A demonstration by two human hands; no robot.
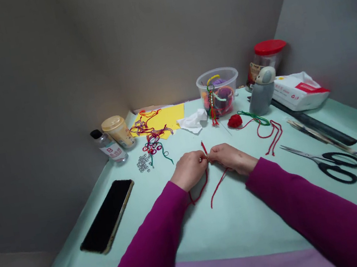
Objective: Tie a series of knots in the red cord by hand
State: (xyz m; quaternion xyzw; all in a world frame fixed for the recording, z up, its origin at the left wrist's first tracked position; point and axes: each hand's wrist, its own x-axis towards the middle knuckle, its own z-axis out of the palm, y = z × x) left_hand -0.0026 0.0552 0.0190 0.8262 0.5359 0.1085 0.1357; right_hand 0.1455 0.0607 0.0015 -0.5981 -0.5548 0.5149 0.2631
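Note:
My left hand and my right hand meet fingertip to fingertip in the middle of the pale green mat. Both pinch a thin red cord. A short end of the cord sticks up between the fingers, and two loose ends trail toward me on the mat. A tiny pale bead seems to sit at the pinch point. Both sleeves are magenta.
A black phone lies at the left. Black-handled scissors and long sticks lie at the right. Behind the hands are small metal rings, tangled cords on yellow paper, a clear tub, a red yarn ball, bottles and jars.

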